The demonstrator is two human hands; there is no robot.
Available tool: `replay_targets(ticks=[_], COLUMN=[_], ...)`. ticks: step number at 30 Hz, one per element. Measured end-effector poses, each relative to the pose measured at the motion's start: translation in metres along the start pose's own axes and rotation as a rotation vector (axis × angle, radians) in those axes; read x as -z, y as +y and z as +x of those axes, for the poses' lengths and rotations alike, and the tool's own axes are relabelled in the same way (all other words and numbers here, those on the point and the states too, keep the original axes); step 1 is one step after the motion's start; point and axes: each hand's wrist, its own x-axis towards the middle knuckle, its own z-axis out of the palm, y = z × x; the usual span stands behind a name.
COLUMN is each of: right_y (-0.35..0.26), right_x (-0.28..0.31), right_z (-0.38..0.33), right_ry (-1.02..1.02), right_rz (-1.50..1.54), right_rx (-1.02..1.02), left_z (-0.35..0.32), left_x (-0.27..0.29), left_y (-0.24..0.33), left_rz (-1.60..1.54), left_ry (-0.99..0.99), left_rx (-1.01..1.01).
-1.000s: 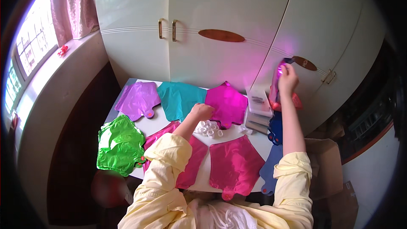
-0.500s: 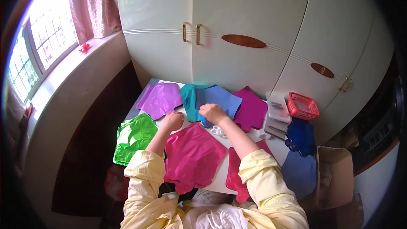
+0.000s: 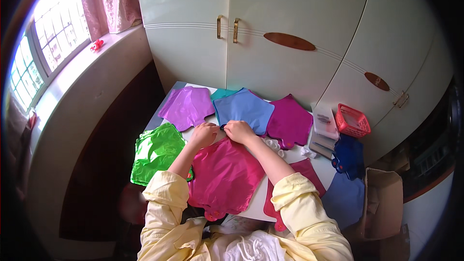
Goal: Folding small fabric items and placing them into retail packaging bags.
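Note:
A light blue, flat, shiny shaped piece lies at the back middle of the table. Its narrow near end runs between my hands. The fingers of my right hand are closed on that end. Just to the left, my left hand has curled fingers beside the same end; what they pinch is hidden. Below both hands spreads a large pink shiny piece with a rounded tab at its near edge. A teal piece shows partly from under the blue one.
Around lie a purple piece, a green stack, a magenta piece and a dark blue piece. White bits sit right of my right hand. A red basket and a cardboard box stand at the right.
The light blue piece has shifted left over the teal one. My hands have come closer together, and my right hand has lowered onto the blue piece's near end.

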Motion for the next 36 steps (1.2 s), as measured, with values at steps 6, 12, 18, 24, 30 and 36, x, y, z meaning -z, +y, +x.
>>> replay_targets(ticks=[6,12,18,24,30,36], right_y=[-0.002,-0.002,0.005,0.007,0.019,0.050], right_x=[-0.005,-0.002,-0.007,-0.008,-0.009,-0.009], right_z=[0.004,0.004,0.005,0.007,0.013,0.017], right_ry=[0.117,0.163,0.190,0.201,0.167,0.320], right_rz=[0.224,0.398,0.491,0.494,0.518,0.629], right_rx=[-0.242,-0.410,-0.475,-0.488,-0.555,-0.672], left_z=[0.001,0.004,0.005,0.006,0.013,0.025], left_x=[0.006,0.016,0.017,0.021,0.018,0.006], left_y=[0.010,0.024,0.033,0.040,0.036,0.035], left_rz=[-0.001,-0.023,0.056,0.187,0.278,0.269], left_ry=[-0.035,-0.028,0.049,0.165,0.208,0.086], left_rx=[0.066,0.075,-0.004,-0.136,-0.246,-0.342])
